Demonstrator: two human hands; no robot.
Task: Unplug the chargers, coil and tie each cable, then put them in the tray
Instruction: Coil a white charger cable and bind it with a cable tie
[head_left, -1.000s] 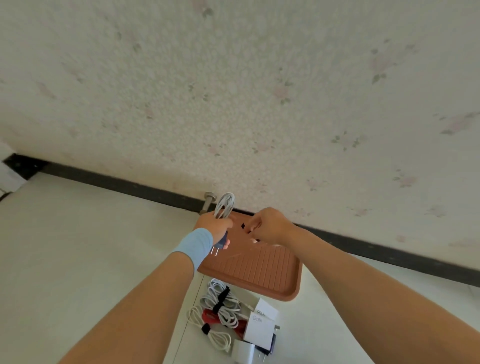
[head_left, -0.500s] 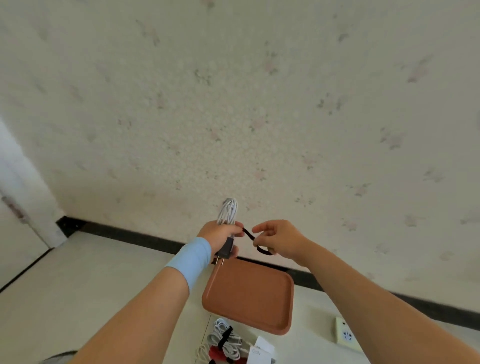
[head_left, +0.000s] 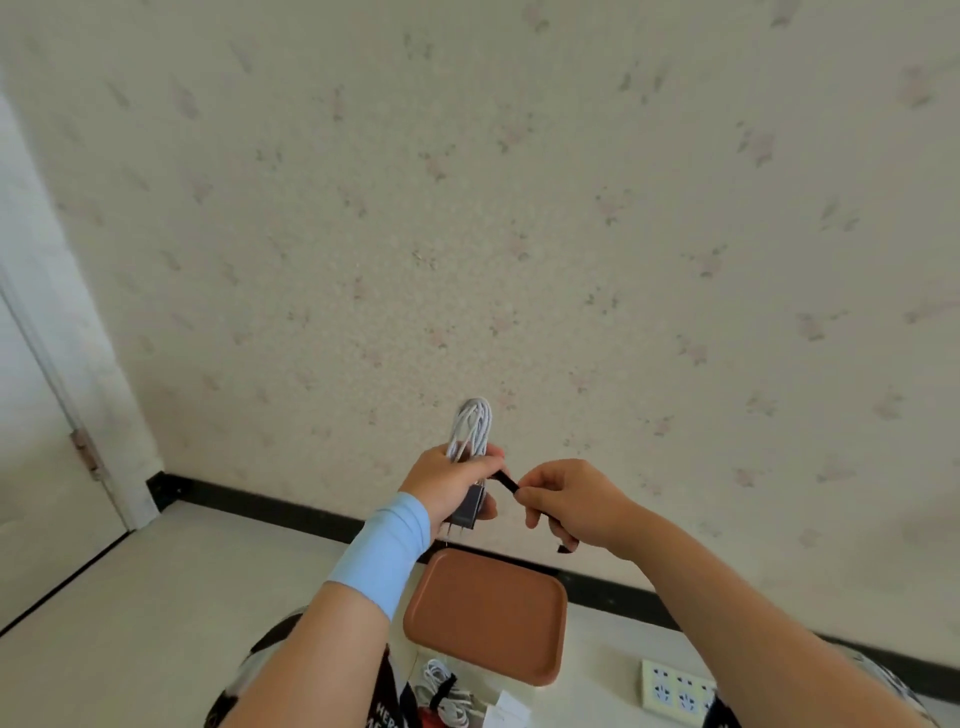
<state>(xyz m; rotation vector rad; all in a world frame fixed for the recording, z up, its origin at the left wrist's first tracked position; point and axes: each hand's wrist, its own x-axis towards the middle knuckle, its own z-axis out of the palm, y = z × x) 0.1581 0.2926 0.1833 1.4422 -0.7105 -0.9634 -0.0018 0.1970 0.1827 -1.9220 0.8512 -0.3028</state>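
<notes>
Coiled white charger cable (head_left: 471, 428) is gripped upright with its black plug (head_left: 467, 512) in the left hand (head_left: 449, 486), above the brown tray (head_left: 485, 613), while the right hand (head_left: 569, 501) pinches the black tie strap (head_left: 506, 482) taut, evidently ready to bind the coil.

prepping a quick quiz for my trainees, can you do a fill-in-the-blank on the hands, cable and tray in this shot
1. The left hand grips a dark charger plug and a coiled cable whose colour is ____.
2. The right hand pinches a tie whose colour is ____.
3. The brown tray lies on the ____.
4. The white power strip lies to the tray's ____.

Missing words: white; black; floor; right
</notes>
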